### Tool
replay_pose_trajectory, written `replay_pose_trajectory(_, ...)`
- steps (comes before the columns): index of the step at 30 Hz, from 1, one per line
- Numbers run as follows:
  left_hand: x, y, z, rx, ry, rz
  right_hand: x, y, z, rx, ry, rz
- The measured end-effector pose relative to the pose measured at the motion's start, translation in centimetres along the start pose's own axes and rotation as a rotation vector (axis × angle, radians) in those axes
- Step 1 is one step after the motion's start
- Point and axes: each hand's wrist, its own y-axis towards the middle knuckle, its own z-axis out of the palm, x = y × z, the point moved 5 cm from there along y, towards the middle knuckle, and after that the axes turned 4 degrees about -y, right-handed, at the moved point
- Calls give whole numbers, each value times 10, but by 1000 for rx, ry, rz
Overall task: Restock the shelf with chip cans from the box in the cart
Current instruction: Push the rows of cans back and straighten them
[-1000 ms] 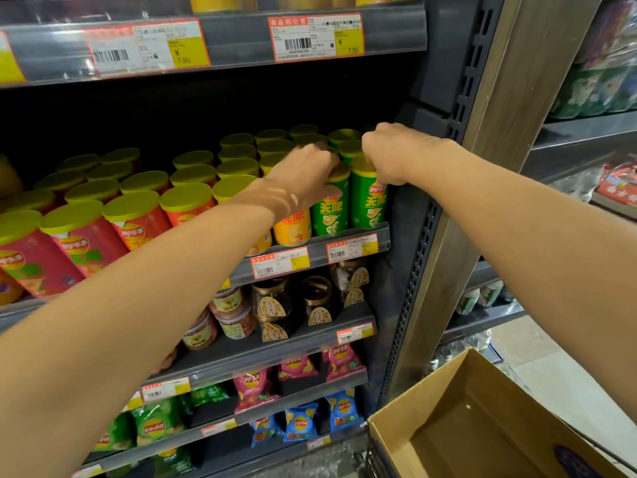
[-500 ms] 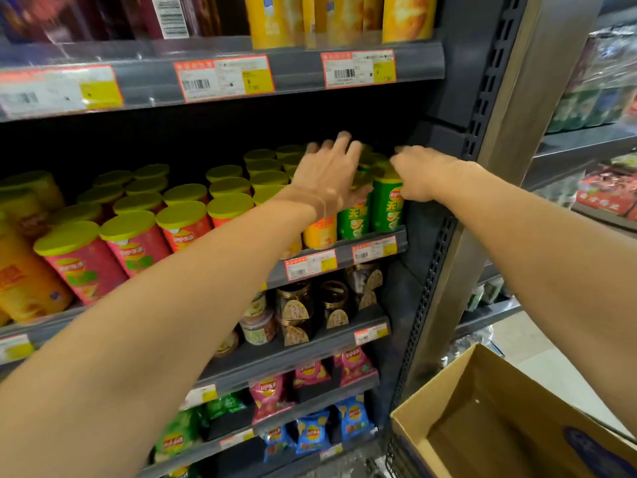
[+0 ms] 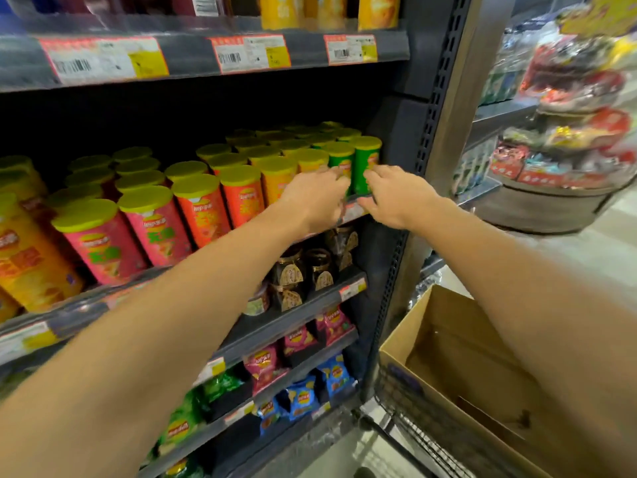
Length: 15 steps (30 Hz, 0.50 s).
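Green cardboard chip cans (image 3: 365, 167) at shelf (image 3: 355, 198) edge

Light, stiff, tippable: grip mid-body. Left hand (image 3: 315, 198) and right hand (image 3: 396, 196) loose-fingered, holding nothing.

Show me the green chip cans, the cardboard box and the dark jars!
green chip cans (image 3: 362, 167): head view, side of the rightmost can.
cardboard box (image 3: 444, 343): head view, bare inner wall.
dark jars (image 3: 319, 267): head view, front of one jar.

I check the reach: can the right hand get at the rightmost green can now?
Probably yes: the right hand is right at the front of the green can, with nothing between them.
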Motion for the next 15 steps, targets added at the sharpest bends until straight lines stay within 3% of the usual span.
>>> replay_pose_trajectory(3,-25,-17,10,-13,-71,77,11,-38,11,32,10,67)
replay_pose_trajectory(8,-78,-31,32,-2,-193,241,-23,-114,56,146,58,345)
replay_pose_trajectory(15,-164,-16,51,-15,-286,447,-52,-184,80,131,50,579)
